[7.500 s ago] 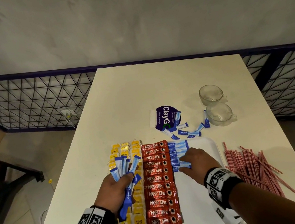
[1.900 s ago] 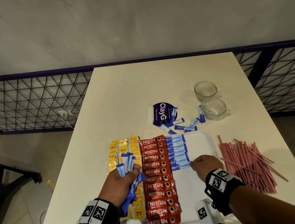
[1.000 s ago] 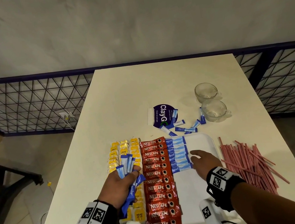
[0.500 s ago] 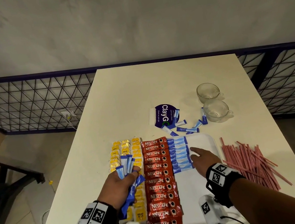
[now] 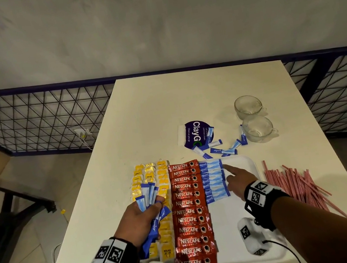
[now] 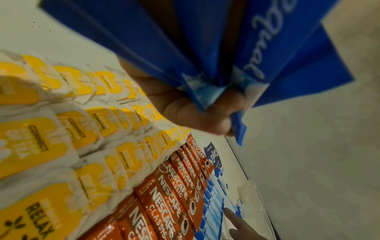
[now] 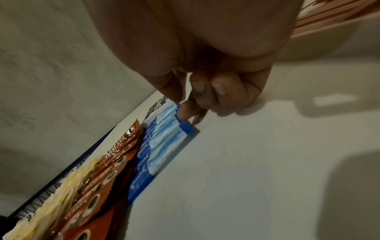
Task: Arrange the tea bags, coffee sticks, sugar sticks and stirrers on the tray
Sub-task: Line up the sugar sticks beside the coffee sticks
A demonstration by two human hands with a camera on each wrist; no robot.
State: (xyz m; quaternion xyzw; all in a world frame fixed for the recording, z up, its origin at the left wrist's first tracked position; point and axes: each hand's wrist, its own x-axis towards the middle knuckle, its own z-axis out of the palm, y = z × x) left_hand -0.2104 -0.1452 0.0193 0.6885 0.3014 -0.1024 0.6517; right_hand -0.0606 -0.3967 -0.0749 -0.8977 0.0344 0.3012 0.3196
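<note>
A white tray [image 5: 229,225] holds yellow tea bags [image 5: 150,176] on the left, a column of red coffee sticks [image 5: 189,211], and a short row of blue sugar sticks [image 5: 214,179] at its far part. My left hand [image 5: 141,219] grips a fanned bundle of blue sugar sticks [image 5: 147,193] above the tea bags; the left wrist view shows the same bundle [image 6: 257,48] close up. My right hand [image 5: 238,180] has its index finger straight, its tip touching the right ends of the far sugar sticks [image 7: 164,138]. Red stirrers [image 5: 296,186] lie on the table right of the tray.
Several loose sugar sticks [image 5: 221,150] lie beyond the tray beside a purple round card [image 5: 195,133]. Two glass cups [image 5: 258,128] stand at the back right. The table's left edge runs close to the tea bags. A metal mesh fence runs behind the table.
My right hand has slid from the near end of the sugar row toward its far end, index finger now stretched out. My left hand still holds its bundle in place.
</note>
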